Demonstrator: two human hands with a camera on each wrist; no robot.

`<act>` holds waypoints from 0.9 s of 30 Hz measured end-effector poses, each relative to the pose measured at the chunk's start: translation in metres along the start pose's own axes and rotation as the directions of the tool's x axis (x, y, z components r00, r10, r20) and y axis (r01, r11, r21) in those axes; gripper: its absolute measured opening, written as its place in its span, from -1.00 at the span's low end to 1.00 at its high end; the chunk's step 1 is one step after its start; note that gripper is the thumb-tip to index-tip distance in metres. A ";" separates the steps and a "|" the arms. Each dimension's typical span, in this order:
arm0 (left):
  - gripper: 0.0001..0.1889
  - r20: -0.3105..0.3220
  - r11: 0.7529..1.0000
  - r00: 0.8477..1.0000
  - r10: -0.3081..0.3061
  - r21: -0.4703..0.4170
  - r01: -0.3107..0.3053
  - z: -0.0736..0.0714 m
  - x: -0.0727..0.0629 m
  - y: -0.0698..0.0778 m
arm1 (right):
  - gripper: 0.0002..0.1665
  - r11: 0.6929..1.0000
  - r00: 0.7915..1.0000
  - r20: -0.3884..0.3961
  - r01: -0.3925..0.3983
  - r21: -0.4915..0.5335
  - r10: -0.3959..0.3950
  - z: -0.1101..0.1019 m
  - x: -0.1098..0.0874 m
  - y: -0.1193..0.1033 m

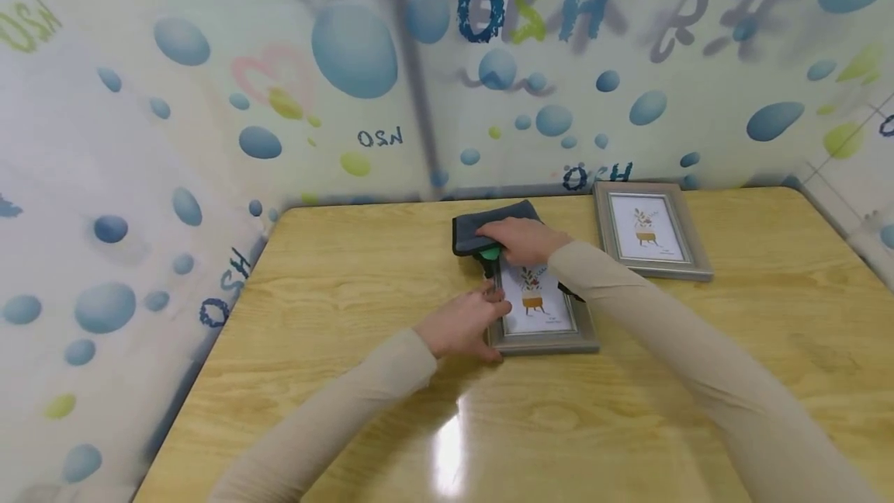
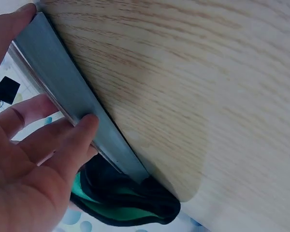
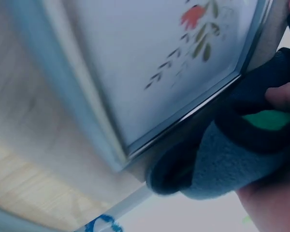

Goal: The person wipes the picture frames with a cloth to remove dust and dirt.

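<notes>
We grip a cloth (image 1: 482, 220) in our right hand (image 1: 524, 241), at the far end of a picture frame (image 1: 552, 313). The frame is on the table (image 1: 363, 278), just right of our left hand (image 1: 469, 323), which presses its rim with loose, spread fingers. We think the wiping is going on and is not done, as the cloth is on the frame. How much is clean, we cannot tell. A second frame (image 1: 656, 227) lies beyond our right hand, to its right. We cannot tell if that one is wiped.
</notes>
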State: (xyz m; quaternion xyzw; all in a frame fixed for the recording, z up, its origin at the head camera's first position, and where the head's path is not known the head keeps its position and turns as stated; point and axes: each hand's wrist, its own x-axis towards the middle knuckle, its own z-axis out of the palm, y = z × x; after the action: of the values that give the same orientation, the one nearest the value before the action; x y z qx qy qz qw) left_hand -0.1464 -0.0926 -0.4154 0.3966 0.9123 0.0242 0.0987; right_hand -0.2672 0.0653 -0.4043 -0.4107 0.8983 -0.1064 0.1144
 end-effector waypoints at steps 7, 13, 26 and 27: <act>-0.33 -0.017 0.999 1.000 -0.007 0.042 0.008 -0.002 0.003 0.003 | -0.44 0.995 0.995 -0.023 -0.101 0.024 0.101 -0.006 -0.030 0.025; -0.26 0.014 0.998 0.998 -0.057 0.017 0.057 0.000 0.002 0.006 | -0.42 0.989 0.989 -0.048 -0.136 0.065 0.139 -0.005 -0.066 0.052; -0.24 -0.034 0.998 0.998 -0.052 -0.045 0.050 0.004 -0.003 -0.009 | -0.43 0.992 0.987 -0.103 -0.123 0.035 0.127 0.003 -0.083 0.055; -0.25 -0.035 0.998 0.998 -0.047 -0.048 0.045 0.004 -0.003 -0.009 | -0.43 0.992 0.987 -0.096 -0.128 0.020 0.129 0.004 -0.084 0.054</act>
State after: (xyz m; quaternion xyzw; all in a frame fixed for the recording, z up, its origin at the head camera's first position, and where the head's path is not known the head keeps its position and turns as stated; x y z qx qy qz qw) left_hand -0.1505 -0.1014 -0.4198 0.3724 0.9221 0.0507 0.0923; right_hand -0.2507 0.1637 -0.4136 -0.3455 0.9266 -0.1249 0.0800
